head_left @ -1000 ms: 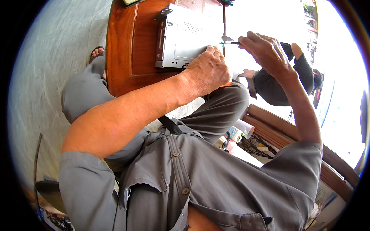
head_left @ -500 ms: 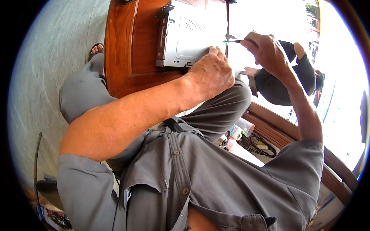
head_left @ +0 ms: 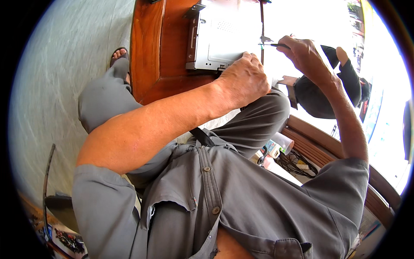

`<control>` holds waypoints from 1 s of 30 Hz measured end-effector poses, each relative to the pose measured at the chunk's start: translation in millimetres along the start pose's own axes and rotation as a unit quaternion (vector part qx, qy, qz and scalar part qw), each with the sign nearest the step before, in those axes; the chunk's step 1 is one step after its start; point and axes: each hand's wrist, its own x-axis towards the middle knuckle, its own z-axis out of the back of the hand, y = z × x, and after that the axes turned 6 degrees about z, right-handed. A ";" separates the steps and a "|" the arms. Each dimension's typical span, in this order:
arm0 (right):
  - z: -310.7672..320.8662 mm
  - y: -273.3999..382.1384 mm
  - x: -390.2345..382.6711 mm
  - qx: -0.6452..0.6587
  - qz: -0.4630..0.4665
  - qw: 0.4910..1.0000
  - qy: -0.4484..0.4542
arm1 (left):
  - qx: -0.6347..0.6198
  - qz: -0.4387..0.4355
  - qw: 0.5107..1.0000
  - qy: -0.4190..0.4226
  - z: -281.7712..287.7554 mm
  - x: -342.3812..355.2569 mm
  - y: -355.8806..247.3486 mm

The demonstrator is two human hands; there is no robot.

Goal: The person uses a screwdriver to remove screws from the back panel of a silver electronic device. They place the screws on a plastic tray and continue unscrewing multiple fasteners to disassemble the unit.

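A silver metal box-shaped device (head_left: 224, 41) with small round vent holes on top lies on a reddish-brown wooden table. My left hand (head_left: 246, 80) is closed on its near right corner, fingertips on the top face and the thumb hidden. Beyond the box's right side, my right hand (head_left: 304, 56) is closed around a thin dark tool (head_left: 280, 45). The tool points left, its tip close to the right edge of the box. Glare there hides whether the tip touches. Beside the tip is a small grey piece (head_left: 267, 39).
Wooden table (head_left: 146, 64) shows left of the box, with a dark bracket (head_left: 195, 10) at the box's far left corner. Low on the right lie a coil of black cable (head_left: 297, 164) and a clear plastic cup (head_left: 283, 142). A person in dark clothes (head_left: 315, 97) is beyond my right arm.
The whole view has shifted, so the scene appears further right. My left hand stays at the box's corner, and the tool stays at the box's right edge.
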 end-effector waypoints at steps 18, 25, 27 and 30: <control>11.0 33.7 14.1 0.163 -0.231 0.959 -0.006 | 0.041 -0.021 0.999 0.006 9.8 -12.5 -17.2; 2.4 32.0 13.4 0.155 -0.224 0.960 -0.065 | -0.013 -0.013 1.000 -0.004 5.3 -4.9 -10.2; -1.4 26.0 8.5 0.097 -0.165 0.978 -0.086 | -0.043 -0.013 0.999 -0.019 5.0 -1.8 -7.5; -3.8 19.7 3.9 0.053 -0.107 0.981 -0.150 | -0.065 -0.001 0.998 -0.027 0.4 2.9 0.0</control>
